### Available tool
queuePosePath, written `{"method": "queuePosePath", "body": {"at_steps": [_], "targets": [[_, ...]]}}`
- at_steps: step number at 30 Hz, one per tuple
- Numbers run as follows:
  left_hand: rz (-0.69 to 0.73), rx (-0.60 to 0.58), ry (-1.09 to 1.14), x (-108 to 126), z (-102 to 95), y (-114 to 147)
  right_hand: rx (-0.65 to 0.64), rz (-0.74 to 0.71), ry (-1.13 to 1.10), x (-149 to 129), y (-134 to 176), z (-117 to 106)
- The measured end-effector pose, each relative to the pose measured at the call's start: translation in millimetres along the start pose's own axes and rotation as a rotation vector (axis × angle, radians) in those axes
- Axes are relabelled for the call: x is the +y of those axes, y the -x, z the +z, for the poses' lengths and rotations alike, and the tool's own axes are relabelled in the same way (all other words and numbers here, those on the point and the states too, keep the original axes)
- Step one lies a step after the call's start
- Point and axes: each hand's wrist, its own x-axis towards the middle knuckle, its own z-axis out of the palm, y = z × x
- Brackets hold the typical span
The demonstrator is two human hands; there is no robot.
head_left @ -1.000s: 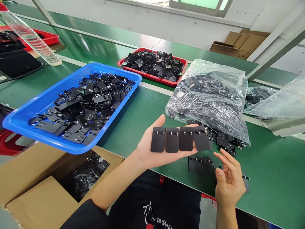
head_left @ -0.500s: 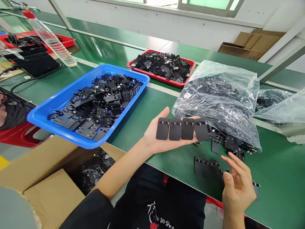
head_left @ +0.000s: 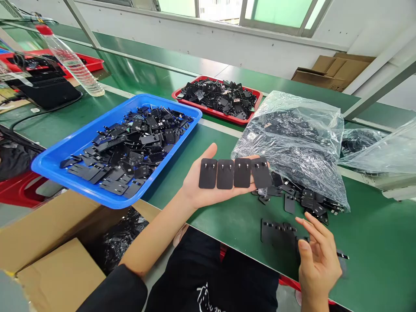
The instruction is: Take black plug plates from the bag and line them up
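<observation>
My left hand [head_left: 191,186] is stretched out palm up over the bench. Across its palm and fingers lies a row of several small black plates [head_left: 225,174], rounded at the corners, each with two short metal pins facing up. The last plate [head_left: 261,172] at the fingertips sits slightly tilted. My right hand [head_left: 320,255] is raised above the bench, lower right, fingers apart and holding nothing that I can see. Beside and partly behind it, more black plates [head_left: 277,232] lie on the green surface in a line, partly hidden by the hand.
A blue tray [head_left: 76,196] of black pin plates stands to the left, a red tray [head_left: 224,118] of black pieces farther back. Black parts spill from a clear plastic bag [head_left: 286,143] on the right. A water bottle [head_left: 73,60] and a cardboard box [head_left: 61,268] are on the left.
The whole view has shifted slightly. My left hand has tipped the row of plates so the pins show more clearly; my right hand keeps about the same pose.
</observation>
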Motion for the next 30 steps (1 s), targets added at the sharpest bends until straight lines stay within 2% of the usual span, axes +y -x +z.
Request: {"method": "queuePosePath", "body": {"at_steps": [8,11,13,16,19,21,22,25,30], "targets": [[-0.011,-0.082,0.065,0,1.8,0,-0.013,-0.028,-0.003,1,0,0],[-0.019,-0.053,0.101,-5,1.8,-1,-0.026,-0.038,0.020,0,-1,0],[0.015,0.019,0.148,-5,1.2,-3,-0.033,-0.040,0.038,-1,-1,0],[0.165,0.266,0.258,12,-0.7,-4,-0.030,-0.052,0.023,-1,-1,-1],[0.490,0.528,0.247,56,-1.2,5,-0.031,-0.058,0.005,-1,0,-2],[0.792,0.575,0.095,86,0.7,17,-0.030,-0.062,0.008,-1,0,-2],[0.847,0.572,0.056,98,1.8,24,-0.028,-0.067,0.015,-1,0,-1],[0.928,0.603,-0.025,114,1.2,39,-0.026,-0.082,0.022,-1,-1,0],[0.887,0.616,-0.194,108,-19.6,38,-0.037,-0.088,0.003,2,-4,-2]]}}
